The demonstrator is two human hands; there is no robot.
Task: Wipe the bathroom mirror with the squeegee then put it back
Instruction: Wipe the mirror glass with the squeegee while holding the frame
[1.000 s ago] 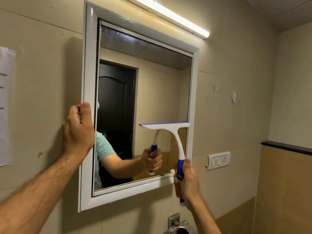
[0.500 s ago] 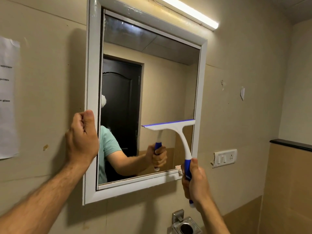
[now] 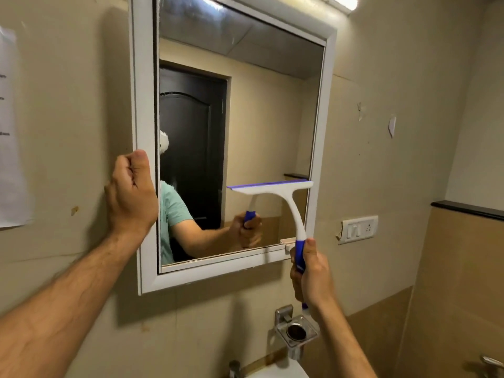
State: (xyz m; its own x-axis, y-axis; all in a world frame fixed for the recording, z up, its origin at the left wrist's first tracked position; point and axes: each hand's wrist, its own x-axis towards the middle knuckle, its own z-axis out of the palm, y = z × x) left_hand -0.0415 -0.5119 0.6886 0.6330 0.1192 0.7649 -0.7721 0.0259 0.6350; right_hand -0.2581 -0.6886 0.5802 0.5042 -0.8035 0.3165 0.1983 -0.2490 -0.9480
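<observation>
Beige bathroom wall, white-framed mirror [image 3: 272, 132]: gripping its left frame edge with left hand [image 3: 131, 195], right hand [image 3: 311, 271] curled round squeegee [image 3: 283, 203] handle, blade lying level on lower-right glass, straight above that fist, down-stroke likely next.

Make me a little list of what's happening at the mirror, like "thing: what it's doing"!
place: bathroom wall above a sink
mirror: hangs on the wall in a white frame
left hand: grips the frame's left edge
right hand: holds the squeegee's blue handle
squeegee: blade level, against the lower right part of the glass
reflection: shows a dark door and the arm with the squeegee
switch plate: on the wall to the mirror's right
metal holder: on the wall below the mirror
</observation>
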